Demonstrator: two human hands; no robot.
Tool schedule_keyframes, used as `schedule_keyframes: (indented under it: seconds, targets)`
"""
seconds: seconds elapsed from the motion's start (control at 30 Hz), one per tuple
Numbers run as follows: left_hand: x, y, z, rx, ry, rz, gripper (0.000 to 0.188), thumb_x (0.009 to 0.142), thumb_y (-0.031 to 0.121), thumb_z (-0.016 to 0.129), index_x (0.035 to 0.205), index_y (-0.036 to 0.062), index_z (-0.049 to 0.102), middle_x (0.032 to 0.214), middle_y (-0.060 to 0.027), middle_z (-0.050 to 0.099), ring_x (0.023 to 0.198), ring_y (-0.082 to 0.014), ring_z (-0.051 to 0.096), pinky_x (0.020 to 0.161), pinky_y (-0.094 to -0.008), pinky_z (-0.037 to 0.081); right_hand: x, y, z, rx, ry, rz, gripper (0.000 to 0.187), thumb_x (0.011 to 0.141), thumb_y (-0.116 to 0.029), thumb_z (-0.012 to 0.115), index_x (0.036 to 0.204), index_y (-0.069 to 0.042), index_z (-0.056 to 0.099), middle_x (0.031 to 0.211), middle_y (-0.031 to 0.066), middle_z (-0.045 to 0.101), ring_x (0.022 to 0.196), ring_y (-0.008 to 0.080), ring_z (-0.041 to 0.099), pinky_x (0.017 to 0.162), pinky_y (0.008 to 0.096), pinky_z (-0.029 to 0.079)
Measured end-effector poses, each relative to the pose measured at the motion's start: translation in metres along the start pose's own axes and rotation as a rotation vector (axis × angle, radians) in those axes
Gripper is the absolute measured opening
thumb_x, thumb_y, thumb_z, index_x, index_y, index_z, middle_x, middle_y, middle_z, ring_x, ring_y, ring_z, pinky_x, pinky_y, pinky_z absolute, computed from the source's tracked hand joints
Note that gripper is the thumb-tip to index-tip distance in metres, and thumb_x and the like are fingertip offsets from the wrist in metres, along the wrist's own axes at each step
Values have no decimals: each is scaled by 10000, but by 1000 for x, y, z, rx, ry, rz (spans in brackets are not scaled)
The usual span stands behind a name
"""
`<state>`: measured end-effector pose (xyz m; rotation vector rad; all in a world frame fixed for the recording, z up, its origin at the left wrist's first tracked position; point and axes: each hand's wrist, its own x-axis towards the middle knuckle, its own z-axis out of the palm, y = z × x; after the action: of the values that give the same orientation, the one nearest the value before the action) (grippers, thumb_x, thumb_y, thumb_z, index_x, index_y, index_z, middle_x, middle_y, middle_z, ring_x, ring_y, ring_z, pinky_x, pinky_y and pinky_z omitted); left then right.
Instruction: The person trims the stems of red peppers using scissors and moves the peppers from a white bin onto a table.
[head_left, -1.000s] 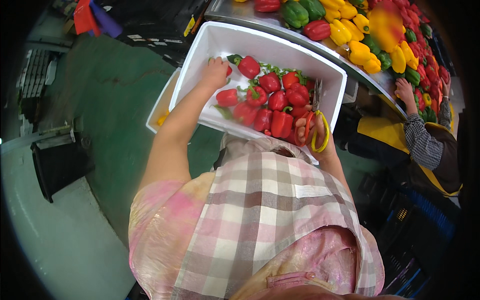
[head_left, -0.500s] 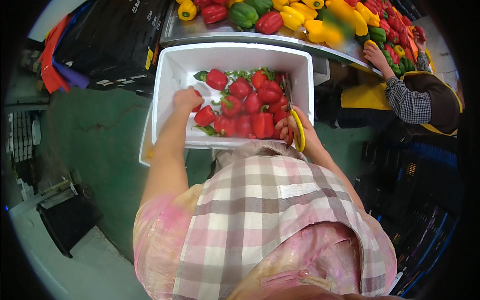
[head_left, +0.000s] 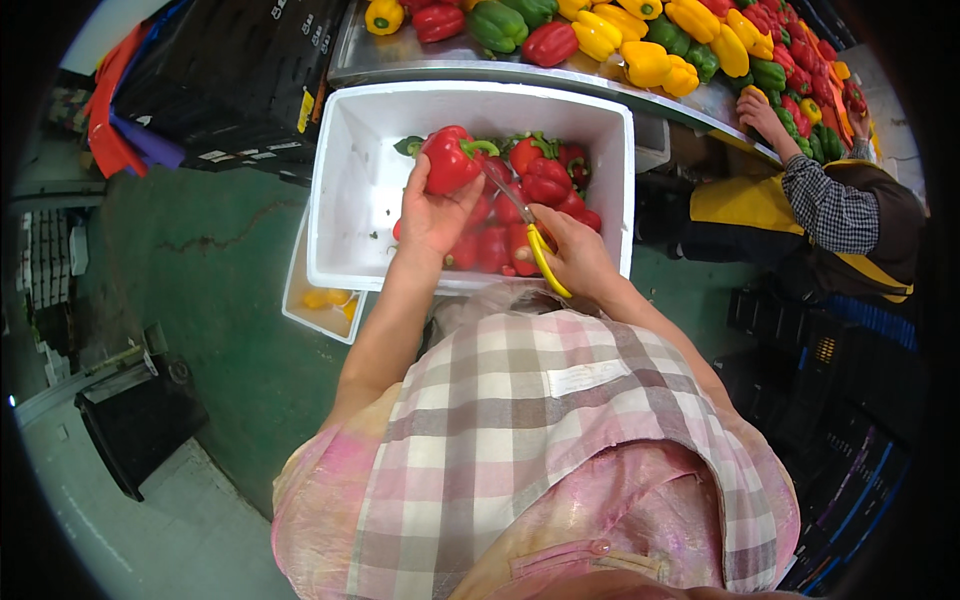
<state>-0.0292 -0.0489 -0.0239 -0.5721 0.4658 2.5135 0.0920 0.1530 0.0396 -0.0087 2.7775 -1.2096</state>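
My left hand [head_left: 432, 215] holds up a red bell pepper [head_left: 450, 162] over the white foam box [head_left: 350, 240], its green stem pointing right. In my right hand [head_left: 572, 250] is a pair of scissors [head_left: 541, 250] with yellow handles, fingers wrapped round them. The metal blades point up and left toward the pepper's stem; whether they touch it I cannot tell. Below, several more red bell peppers [head_left: 547, 183] with green stems lie in the box, mostly in its middle and right. Part of them is hidden behind my hands.
Beyond the box, a metal table [head_left: 440, 68] carries red, green and yellow peppers [head_left: 598, 35]. A co-worker [head_left: 825, 205] in a checked sleeve reaches onto it at the right. Black crates [head_left: 215, 90] stand left. A lower white box [head_left: 312, 290] holds yellow pieces.
My left hand has lifted a red pepper from the box's left side and moved right. My right hand has brought the scissors left, toward the pepper's stem.
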Motion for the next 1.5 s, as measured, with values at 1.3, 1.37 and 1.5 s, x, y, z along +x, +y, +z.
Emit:
schedule_keyframes:
  seconds: [1.3, 1.37, 1.5]
  targets:
    - [-60, -22, 21, 831, -135, 241, 500, 941, 184, 653, 1370, 52, 432, 1295, -126, 552, 1156, -241, 590, 929, -400, 542, 16, 31, -7, 1342, -243, 395, 438, 981, -364, 645, 1287, -97, 481, 951, 44, 599, 735, 119, 574, 643, 265, 485]
    - [-61, -18, 33, 1143, -285, 260, 590, 894, 156, 683, 1418, 33, 439, 1307, -110, 546, 1150, -203, 579, 970, -331, 497, 22, 30, -13, 1346, -299, 389, 462, 997, -394, 606, 1322, -93, 474, 1047, 44, 588, 803, 118, 582, 688, 272, 494]
    - [-69, -24, 56, 1503, -401, 236, 667, 859, 164, 726, 1439, 30, 427, 1316, -108, 545, 1182, -210, 557, 1032, -327, 436, 23, 46, 1, 1310, -371, 277, 487, 1000, -449, 574, 1330, -104, 476, 1131, 43, 580, 896, 116, 600, 712, 264, 511]
